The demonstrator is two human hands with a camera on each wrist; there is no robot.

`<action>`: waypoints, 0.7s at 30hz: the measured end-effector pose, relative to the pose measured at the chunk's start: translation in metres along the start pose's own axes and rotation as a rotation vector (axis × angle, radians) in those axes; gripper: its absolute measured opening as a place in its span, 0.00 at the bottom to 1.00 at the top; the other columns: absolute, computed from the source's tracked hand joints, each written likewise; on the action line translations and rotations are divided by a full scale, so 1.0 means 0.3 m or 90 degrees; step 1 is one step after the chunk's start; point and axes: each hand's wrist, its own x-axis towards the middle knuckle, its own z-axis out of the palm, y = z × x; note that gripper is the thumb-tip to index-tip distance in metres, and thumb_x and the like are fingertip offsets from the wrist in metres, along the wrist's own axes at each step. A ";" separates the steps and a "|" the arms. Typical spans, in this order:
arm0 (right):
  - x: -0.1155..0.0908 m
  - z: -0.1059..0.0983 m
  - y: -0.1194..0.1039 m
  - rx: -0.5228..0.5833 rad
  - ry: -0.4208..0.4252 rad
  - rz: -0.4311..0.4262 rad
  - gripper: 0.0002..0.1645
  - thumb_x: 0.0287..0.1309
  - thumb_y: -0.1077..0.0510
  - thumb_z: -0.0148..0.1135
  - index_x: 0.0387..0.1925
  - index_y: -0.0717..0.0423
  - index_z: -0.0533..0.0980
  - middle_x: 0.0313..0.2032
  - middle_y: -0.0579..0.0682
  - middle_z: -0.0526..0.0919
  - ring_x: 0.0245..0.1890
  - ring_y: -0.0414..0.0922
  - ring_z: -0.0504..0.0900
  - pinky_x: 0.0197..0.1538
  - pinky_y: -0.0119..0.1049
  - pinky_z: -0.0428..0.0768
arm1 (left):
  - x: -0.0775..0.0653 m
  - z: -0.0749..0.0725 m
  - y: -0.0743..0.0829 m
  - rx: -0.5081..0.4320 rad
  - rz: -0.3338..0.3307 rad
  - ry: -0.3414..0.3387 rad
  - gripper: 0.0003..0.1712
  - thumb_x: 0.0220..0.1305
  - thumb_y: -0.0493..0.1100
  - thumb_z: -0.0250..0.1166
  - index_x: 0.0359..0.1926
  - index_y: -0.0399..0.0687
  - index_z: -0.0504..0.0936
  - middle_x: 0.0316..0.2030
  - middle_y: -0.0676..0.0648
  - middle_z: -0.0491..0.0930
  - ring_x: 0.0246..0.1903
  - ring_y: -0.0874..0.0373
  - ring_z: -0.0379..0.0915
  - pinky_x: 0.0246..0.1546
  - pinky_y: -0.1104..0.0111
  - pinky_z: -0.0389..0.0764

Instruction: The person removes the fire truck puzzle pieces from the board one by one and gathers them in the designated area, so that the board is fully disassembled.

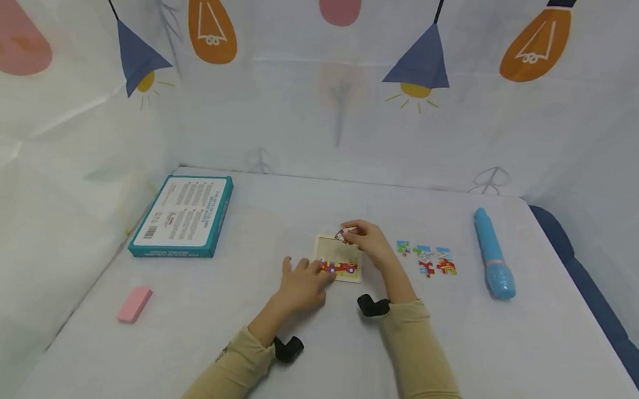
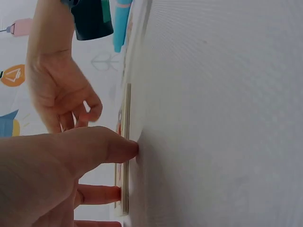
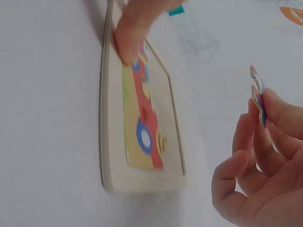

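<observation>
A small wooden puzzle board (image 1: 327, 248) lies mid-table. Along its near side, fitted pieces form a red vehicle picture (image 3: 148, 116); the far part shows bare wood. My left hand (image 1: 300, 286) rests at the board's near left, its thumb (image 2: 120, 147) against the edge and a finger touching the top. Above the far right of the board, my right hand (image 1: 371, 240) pinches a puzzle piece (image 3: 258, 101) between thumb and fingers. The piece is seen nearly edge-on in the right wrist view. To the right lie several loose puzzle pieces (image 1: 427, 269).
A teal-edged box (image 1: 185, 214) lies at the back left, and a pink eraser-like block (image 1: 135, 304) sits nearer at the left. Beyond the loose pieces is a blue microphone-shaped object (image 1: 493, 254). Printed white sheeting (image 1: 281, 115) hangs behind the table.
</observation>
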 end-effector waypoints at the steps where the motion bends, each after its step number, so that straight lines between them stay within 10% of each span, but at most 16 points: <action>1: -0.005 -0.012 0.001 -0.001 0.001 0.009 0.20 0.61 0.58 0.58 0.51 0.65 0.72 0.31 0.51 0.81 0.35 0.50 0.76 0.34 0.38 0.69 | -0.003 -0.002 0.001 -0.004 -0.001 0.001 0.26 0.56 0.50 0.60 0.58 0.67 0.74 0.54 0.51 0.71 0.53 0.48 0.64 0.55 0.41 0.52; 15: -0.110 -0.228 0.067 -0.045 0.068 0.094 0.19 0.60 0.60 0.58 0.52 0.65 0.73 0.39 0.53 0.79 0.37 0.45 0.77 0.41 0.37 0.74 | -0.013 -0.006 0.004 -0.041 -0.019 -0.031 0.27 0.58 0.49 0.59 0.60 0.67 0.71 0.59 0.50 0.67 0.58 0.48 0.60 0.57 0.39 0.48; 21: -0.173 -0.339 0.098 -0.082 0.103 0.151 0.19 0.61 0.60 0.55 0.53 0.65 0.72 0.38 0.53 0.79 0.29 0.41 0.73 0.29 0.34 0.72 | -0.020 -0.011 0.008 -0.041 -0.015 -0.023 0.25 0.58 0.49 0.60 0.59 0.66 0.73 0.57 0.50 0.69 0.57 0.48 0.61 0.56 0.40 0.50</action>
